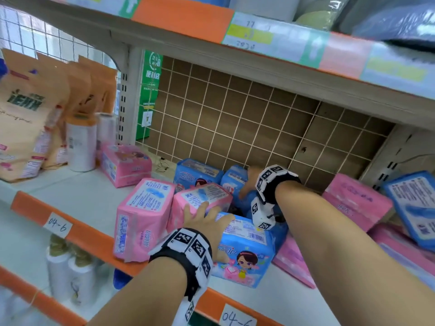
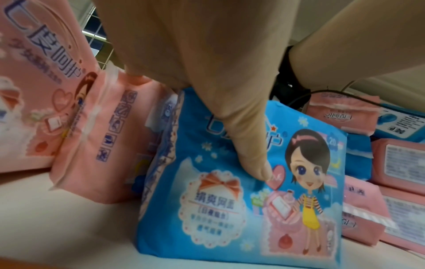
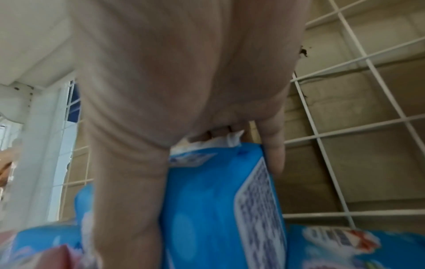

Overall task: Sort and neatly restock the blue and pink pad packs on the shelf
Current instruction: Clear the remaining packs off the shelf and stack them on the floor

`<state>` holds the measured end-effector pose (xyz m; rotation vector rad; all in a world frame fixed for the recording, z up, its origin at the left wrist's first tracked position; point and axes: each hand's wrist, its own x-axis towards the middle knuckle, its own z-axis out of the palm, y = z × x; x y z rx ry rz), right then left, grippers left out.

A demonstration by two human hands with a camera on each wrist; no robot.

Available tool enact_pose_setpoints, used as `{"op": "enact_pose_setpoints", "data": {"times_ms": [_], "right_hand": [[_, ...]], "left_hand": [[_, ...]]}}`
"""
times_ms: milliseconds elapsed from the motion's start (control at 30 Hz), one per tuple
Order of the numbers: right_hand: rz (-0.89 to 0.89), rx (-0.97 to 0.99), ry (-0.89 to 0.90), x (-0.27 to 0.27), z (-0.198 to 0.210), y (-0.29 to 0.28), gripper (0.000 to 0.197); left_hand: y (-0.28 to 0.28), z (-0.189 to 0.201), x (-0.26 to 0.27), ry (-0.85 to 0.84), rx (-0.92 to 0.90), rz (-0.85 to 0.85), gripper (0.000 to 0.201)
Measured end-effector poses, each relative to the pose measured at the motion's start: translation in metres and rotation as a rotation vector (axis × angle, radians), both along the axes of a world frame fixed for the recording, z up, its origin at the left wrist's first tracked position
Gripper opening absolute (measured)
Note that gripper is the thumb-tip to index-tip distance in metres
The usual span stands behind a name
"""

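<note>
On the white shelf (image 1: 77, 196) my left hand (image 1: 203, 216) grips the front blue pad pack (image 1: 244, 252) from above, its thumb (image 2: 253, 160) pressing the printed front face (image 2: 241, 209). Further back, my right hand (image 1: 247, 184) holds an upright blue pack (image 1: 235, 180) against the wire grid, thumb (image 3: 128, 200) on one side of the pack (image 3: 202, 200) and fingers on the other. Another blue pack (image 1: 197, 172) stands behind. Two pink packs (image 1: 143, 217) (image 1: 200, 198) lean just left of my left hand. A third pink pack (image 1: 124, 163) lies further back left.
A jumbled pile of pink packs (image 1: 355, 201) and one blue pack (image 1: 414, 203) lies at the right. Brown pouches (image 1: 30, 114) and white bottles (image 1: 81, 142) fill the left bay. The wire grid (image 1: 235, 118) backs the shelf; an upper shelf (image 1: 259, 64) hangs close overhead.
</note>
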<state>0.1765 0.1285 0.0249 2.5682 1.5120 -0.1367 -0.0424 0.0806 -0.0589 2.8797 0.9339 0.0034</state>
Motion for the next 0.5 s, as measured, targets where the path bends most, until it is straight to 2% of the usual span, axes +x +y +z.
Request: {"op": "enact_pose_setpoints", "data": {"times_ms": [100, 200, 267, 333, 400, 500], "right_hand": [[0.057, 0.181, 0.045, -0.011, 0.015, -0.013, 0.064], [0.16, 0.454, 0.093, -0.018, 0.042, -0.051, 0.047], [0.198, 0.649, 0.152, -0.018, 0.054, -0.094, 0.06], [0.172, 0.789, 0.312, -0.021, 0.057, -0.145, 0.065], [0.158, 0.858, 0.478, -0.025, 0.052, -0.193, 0.059], [0.04, 0.949, 0.448, -0.03, 0.033, -0.244, 0.062]], "left_hand": [[0.001, -0.002, 0.003, -0.008, 0.003, 0.01, 0.094], [0.002, -0.002, 0.004, 0.0, 0.011, 0.02, 0.095], [0.004, -0.003, 0.003, 0.013, 0.011, 0.011, 0.097], [0.007, -0.001, 0.003, 0.02, -0.009, 0.006, 0.098], [0.009, 0.002, 0.004, 0.029, -0.006, 0.009, 0.099], [0.003, 0.009, 0.003, 0.05, 0.034, 0.025, 0.099]]}}
